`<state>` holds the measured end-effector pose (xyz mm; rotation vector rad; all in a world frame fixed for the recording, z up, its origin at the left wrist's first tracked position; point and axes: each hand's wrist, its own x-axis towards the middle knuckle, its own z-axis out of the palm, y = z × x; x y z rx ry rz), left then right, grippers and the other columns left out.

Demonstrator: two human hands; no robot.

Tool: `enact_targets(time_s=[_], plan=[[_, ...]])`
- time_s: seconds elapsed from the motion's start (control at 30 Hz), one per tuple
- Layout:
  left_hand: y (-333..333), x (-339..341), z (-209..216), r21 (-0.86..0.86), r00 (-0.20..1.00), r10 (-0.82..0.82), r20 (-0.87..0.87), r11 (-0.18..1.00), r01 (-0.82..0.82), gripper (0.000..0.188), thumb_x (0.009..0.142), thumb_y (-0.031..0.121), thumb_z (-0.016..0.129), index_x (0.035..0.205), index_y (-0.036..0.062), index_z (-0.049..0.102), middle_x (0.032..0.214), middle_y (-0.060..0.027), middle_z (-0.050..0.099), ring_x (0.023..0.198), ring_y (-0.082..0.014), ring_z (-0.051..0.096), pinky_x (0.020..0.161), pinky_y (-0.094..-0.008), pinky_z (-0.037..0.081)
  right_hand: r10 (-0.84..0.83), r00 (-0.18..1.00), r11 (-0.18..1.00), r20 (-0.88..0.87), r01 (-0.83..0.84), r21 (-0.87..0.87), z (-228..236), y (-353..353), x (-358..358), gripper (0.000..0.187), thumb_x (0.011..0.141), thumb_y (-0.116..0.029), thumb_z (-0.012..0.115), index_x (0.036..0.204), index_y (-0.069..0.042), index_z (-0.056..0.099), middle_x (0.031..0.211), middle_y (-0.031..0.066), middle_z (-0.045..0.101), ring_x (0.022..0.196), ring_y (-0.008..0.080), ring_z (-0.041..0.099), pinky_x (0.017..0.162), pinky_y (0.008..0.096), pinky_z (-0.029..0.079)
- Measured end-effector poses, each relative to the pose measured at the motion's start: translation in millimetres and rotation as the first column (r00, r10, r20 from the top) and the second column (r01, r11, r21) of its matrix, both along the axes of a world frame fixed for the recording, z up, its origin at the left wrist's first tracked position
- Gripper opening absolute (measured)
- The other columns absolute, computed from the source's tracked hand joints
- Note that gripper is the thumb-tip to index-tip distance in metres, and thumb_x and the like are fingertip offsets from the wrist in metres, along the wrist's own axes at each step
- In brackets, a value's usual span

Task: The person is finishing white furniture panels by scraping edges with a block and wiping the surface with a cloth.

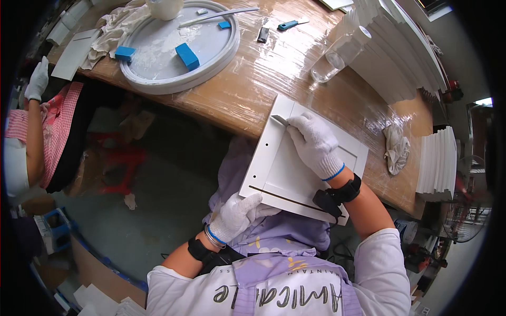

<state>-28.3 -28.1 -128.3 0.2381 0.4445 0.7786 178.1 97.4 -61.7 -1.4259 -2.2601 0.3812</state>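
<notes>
A white panel (274, 168) with a recessed middle, a dark slot along its near side and small holes at its left side lies tilted on my lap, its far part at the table edge. My left hand (235, 216), in a white knit glove, is closed on the panel's near left corner, some fingers hidden. My right hand (314, 141), gloved too, pinches a thin grey flat piece (279, 120), perhaps a blade, against the panel's far left part. The hand covers most of that piece.
On the film-covered table (258, 68) are a round grey turntable (158, 84) with blue blocks and white powder, a blue-handled knife (289, 25), a clear bottle (332, 60) and a crumpled cloth (395, 150). White panels (390, 52) stand stacked at right. Another person's gloved hand (38, 80) is at left.
</notes>
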Motion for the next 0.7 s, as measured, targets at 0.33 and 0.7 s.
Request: enact_targets(time_s=[0.33, 0.7], plan=[[9, -3, -2, -0.008, 0.996, -0.085, -0.002, 0.996, 0.085, 0.048, 0.098, 0.014, 0.044, 0.138, -0.0101, 0.032, 0.135, -0.0263, 0.048, 0.123, -0.0386, 0.053, 0.104, -0.0519, 0.044, -0.044, 0.998, 0.996, 0.050, 0.040, 0.084, -2, 8, -6, 0.010, 0.085, -0.013, 0.061, 0.091, -0.007, 0.064, 0.082, 0.0153, 0.060, 0.075, 0.0353, 0.061, 0.065, 0.0438, 0.050], [7, -1, -3, -0.032, 0.994, -0.108, 0.013, 0.994, 0.109, 0.050, 0.094, 0.008, 0.045, 0.139, -0.0096, 0.032, 0.134, -0.0273, 0.049, 0.122, -0.0409, 0.053, 0.104, -0.0524, 0.045, -0.232, 0.970, 0.958, 0.074, 0.215, 0.189, -10, 41, 14, 0.014, 0.086, -0.013, 0.060, 0.100, -0.011, 0.064, 0.084, 0.0136, 0.059, 0.080, 0.0346, 0.061, 0.066, 0.0427, 0.050]])
